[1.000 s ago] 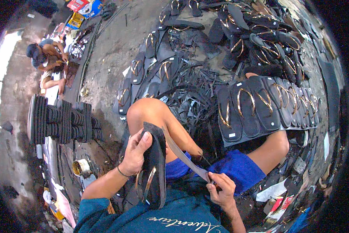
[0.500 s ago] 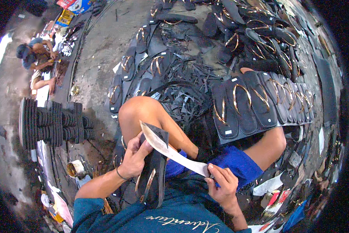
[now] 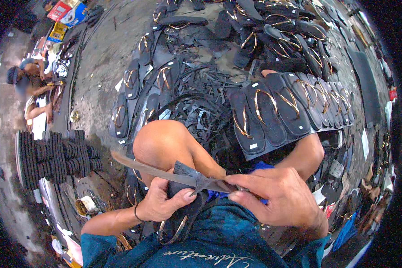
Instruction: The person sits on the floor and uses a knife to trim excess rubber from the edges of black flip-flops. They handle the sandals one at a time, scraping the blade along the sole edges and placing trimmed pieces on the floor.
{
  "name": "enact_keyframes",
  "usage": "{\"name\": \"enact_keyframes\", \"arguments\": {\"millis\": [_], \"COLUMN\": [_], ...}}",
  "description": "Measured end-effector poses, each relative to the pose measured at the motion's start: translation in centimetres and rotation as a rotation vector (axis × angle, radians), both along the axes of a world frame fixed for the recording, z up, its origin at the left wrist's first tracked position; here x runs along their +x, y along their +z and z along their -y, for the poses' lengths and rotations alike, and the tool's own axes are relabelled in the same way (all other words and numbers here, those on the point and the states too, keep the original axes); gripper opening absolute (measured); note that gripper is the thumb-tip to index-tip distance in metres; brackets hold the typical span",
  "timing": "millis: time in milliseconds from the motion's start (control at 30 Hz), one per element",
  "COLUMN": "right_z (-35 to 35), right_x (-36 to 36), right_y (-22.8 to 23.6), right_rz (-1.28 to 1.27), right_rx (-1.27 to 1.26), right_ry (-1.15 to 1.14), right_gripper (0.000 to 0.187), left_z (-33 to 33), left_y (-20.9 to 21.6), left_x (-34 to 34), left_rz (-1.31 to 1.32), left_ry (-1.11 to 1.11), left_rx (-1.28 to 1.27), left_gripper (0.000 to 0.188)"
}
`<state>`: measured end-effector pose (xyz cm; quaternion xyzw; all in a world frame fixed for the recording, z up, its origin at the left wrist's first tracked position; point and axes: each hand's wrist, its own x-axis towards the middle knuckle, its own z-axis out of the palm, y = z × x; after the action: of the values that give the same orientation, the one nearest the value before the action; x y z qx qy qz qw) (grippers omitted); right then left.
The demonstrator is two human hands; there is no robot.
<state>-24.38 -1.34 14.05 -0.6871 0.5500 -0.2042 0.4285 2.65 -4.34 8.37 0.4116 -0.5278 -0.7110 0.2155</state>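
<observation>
My left hand (image 3: 161,202) is closed around a black sandal (image 3: 193,213) with gold-edged straps, which lies over my lap with its straps toward my body. In my right hand (image 3: 283,200) is a long, curved knife (image 3: 152,169), gripped near its handle. The blade runs leftward across the sandal's far end, just beyond my left fingers, its tip out past my raised knee. A thin flap of dark sole sheet (image 3: 184,171) stands up by the blade. My fingers hide most of the knife's handle.
A sheet with several gold-strapped sandals (image 3: 283,109) lies across my right leg. Dark trimmings (image 3: 205,111) heap beyond my knees, with more sandals (image 3: 294,38) behind. Stacked black soles (image 3: 53,156) stand at left, near a tin (image 3: 85,206). Another person (image 3: 31,80) sits far left.
The knife has swung from pointing up beside the sandal to lying across its end. My right hand has come up and inward, and my left hand has shifted slightly down.
</observation>
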Motion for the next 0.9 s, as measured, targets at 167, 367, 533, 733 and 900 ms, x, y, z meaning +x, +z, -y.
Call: {"name": "enact_keyframes", "arguments": {"millis": [167, 367, 533, 733, 900], "right_z": [3.3, 0.9, -2.6, -5.3, -11.9], "right_x": [0.1, -0.3, 2.5, 2.9, 4.2], "right_y": [-0.8, -4.4, -7.7, -8.4, -12.3], "right_rz": [0.070, 0.825, 0.933, 0.540, 0.067], "right_rx": [0.031, 0.137, 0.070, -0.155, -0.419], "right_ry": [0.246, -0.030, -0.333, -0.491, -0.677], "right_gripper": [0.028, 0.050, 0.055, 0.063, 0.039], "left_z": [-0.2, 7.3, -3.2, -0.4, -0.1], "left_y": [0.9, 8.3, 2.7, -2.1, -3.8], "left_x": [-1.3, -3.4, -1.0, -9.4, -9.3], "left_rz": [0.123, 0.461, -0.061, -0.496, -0.569], "left_ry": [-0.199, -0.386, -0.167, 0.748, 0.807], "left_rx": [-0.115, -0.793, 0.116, 0.430, 0.484], "left_gripper": [0.037, 0.039, 0.048, 0.049, 0.041]}}
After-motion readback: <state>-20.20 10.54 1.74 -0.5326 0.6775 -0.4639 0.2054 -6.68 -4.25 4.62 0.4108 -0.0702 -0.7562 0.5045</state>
